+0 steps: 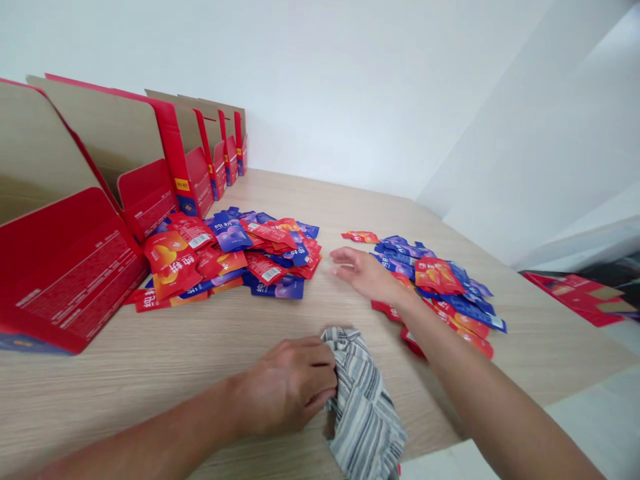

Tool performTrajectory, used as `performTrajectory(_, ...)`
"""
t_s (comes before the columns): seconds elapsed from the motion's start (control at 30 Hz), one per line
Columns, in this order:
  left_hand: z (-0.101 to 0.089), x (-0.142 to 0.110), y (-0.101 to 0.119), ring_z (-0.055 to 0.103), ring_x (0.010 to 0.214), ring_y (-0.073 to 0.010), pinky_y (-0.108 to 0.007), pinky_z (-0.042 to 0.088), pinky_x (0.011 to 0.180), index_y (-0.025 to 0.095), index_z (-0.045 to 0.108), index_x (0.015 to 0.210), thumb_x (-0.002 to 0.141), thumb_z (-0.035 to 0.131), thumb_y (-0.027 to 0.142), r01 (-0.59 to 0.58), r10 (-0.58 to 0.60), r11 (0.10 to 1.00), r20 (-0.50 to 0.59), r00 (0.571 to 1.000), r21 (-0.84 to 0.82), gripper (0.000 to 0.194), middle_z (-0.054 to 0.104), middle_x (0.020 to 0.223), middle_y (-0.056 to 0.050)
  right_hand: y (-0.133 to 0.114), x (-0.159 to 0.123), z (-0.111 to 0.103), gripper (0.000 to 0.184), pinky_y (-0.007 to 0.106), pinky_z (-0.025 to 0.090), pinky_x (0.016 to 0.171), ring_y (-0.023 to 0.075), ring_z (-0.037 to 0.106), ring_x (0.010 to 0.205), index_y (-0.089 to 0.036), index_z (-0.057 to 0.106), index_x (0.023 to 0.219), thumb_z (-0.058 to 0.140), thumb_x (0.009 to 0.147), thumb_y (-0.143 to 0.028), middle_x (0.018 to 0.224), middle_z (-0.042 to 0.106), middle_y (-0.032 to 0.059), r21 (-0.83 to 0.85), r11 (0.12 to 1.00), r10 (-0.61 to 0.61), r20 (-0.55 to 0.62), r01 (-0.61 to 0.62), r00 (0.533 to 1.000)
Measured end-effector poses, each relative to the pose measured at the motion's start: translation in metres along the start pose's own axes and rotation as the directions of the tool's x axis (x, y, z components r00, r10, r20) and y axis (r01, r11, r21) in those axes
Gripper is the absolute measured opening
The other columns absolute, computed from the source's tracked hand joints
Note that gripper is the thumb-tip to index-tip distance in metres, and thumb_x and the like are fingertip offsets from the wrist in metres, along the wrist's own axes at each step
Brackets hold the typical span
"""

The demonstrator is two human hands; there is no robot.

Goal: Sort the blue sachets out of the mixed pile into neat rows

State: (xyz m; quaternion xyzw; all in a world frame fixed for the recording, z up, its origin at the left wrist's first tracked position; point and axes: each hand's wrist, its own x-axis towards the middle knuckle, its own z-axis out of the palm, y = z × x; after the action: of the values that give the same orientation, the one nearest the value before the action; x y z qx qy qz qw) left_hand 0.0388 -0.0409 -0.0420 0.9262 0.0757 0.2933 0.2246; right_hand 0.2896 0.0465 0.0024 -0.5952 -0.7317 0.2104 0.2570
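Near the table's front edge, my left hand (295, 383) is closed on a grey-and-white striped cloth (363, 400), which is bunched at the top and hangs toward the edge. My right hand (367, 272) reaches over the table with its fingers apart and nothing in them. Beside and partly beneath its wrist lies a loose heap of red and blue sachets (440, 277). Left of my right hand, across a strip of table, spreads another pile of red and blue sachets (270, 240). My right forearm covers some of the right-hand heap.
A row of open red cardboard boxes (80, 267) stands along the left side, reaching back to the white wall (340, 87). The wooden table (200, 373) carries everything. Past its right edge, a red printed item (570, 300) lies near something dark.
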Motion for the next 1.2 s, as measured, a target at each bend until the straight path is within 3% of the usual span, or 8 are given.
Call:
performTrajectory(0.1,0.003,0.001,-0.002,0.055,0.078,-0.0142,-0.027,0.043,0.071,0.018,0.056,0.075,0.097,0.06,0.011,0.023,-0.023,1.0,0.005,1.0,0.012,0.023,0.065,0.084,-0.001,0.032,0.04,-0.026,0.041,0.047,0.044,0.117,0.0312,0.059,0.136,-0.011,0.06,0.138,0.062,0.098,-0.021,0.145,0.063,0.0216,-0.353,0.925,0.103,-0.125,-0.141,0.987)
performTrajectory(0.33,0.001,0.01,-0.019,0.056,0.083,-0.0159,-0.028,0.045,0.076,0.017,0.058,0.078,0.105,0.05,0.015,0.073,-0.068,0.994,-0.06,0.996,0.087,0.028,0.068,0.09,-0.004,0.091,0.098,-0.046,0.048,0.053,0.036,0.118,0.0408,0.046,0.146,-0.003,0.052,0.145,0.053,0.104,-0.029,0.156,0.048,0.0319,-0.524,0.769,0.333,-0.16,-0.366,0.929)
performTrajectory(0.47,-0.001,0.013,-0.023,0.059,0.092,-0.018,-0.031,0.048,0.087,0.017,0.062,0.085,0.105,0.05,0.015,0.103,-0.096,0.99,-0.073,0.993,0.1,0.024,0.07,0.097,-0.005,0.101,0.111,-0.036,0.049,0.049,0.04,0.113,0.0382,0.057,0.137,-0.003,0.057,0.14,0.044,0.108,-0.039,0.145,0.06,0.0305,-0.611,0.708,0.389,-0.083,-0.356,0.917)
performTrajectory(0.6,0.0,0.012,-0.023,0.06,0.096,-0.0183,-0.032,0.05,0.09,0.017,0.064,0.088,0.104,0.052,0.013,0.13,-0.123,0.986,-0.067,0.99,0.1,0.02,0.071,0.101,-0.005,0.089,0.115,-0.028,0.052,0.047,0.036,0.114,0.0363,0.06,0.134,-0.004,0.057,0.14,0.042,0.109,-0.044,0.138,0.066,0.0283,-0.689,0.661,0.373,-0.041,-0.297,0.927)
performTrajectory(0.9,-0.001,0.01,-0.02,0.063,0.098,-0.019,-0.032,0.052,0.092,0.015,0.068,0.092,0.099,0.057,0.011,0.095,-0.084,0.987,-0.09,0.992,0.128,0.014,0.071,0.103,-0.007,0.029,0.067,-0.014,0.035,0.036,0.049,0.097,0.0328,0.065,0.126,-0.011,0.067,0.122,0.044,0.107,-0.032,0.129,0.071,0.024,-0.729,0.667,0.224,-0.006,-0.158,0.974)
performTrajectory(1.03,-0.004,0.006,-0.016,0.064,0.1,-0.0203,-0.035,0.052,0.095,0.016,0.07,0.095,0.098,0.06,0.014,0.077,-0.059,0.982,-0.11,0.992,0.172,0.01,0.072,0.106,-0.007,0.0,0.025,-0.021,0.035,0.038,0.052,0.089,0.033,0.072,0.111,-0.009,0.058,0.131,0.041,0.106,-0.026,0.119,0.074,0.0241,-0.681,0.701,0.164,-0.135,-0.211,0.977)
performTrajectory(1.13,-0.003,0.003,-0.015,0.065,0.101,-0.0214,-0.037,0.053,0.095,0.017,0.071,0.097,0.095,0.064,0.015,0.072,-0.053,0.976,-0.1,0.994,0.204,0.008,0.072,0.107,-0.007,-0.018,-0.024,-0.024,0.033,0.035,0.054,0.081,0.0273,0.074,0.095,-0.014,0.058,0.13,0.04,0.105,-0.026,0.109,0.077,0.0156,-0.336,0.924,0.109,-0.227,-0.183,0.968)
performTrajectory(1.2,-0.002,0.002,-0.014,0.066,0.1,-0.0219,-0.037,0.053,0.093,0.017,0.072,0.097,0.093,0.066,0.014,0.078,-0.057,0.973,-0.102,0.993,0.218,0.008,0.072,0.107,-0.007,-0.026,-0.063,-0.017,0.033,0.034,0.057,0.071,0.0226,0.073,0.079,-0.019,0.058,0.13,0.043,0.105,-0.034,0.099,0.077,0.0075,0.01,0.994,0.113,-0.146,-0.113,0.983)
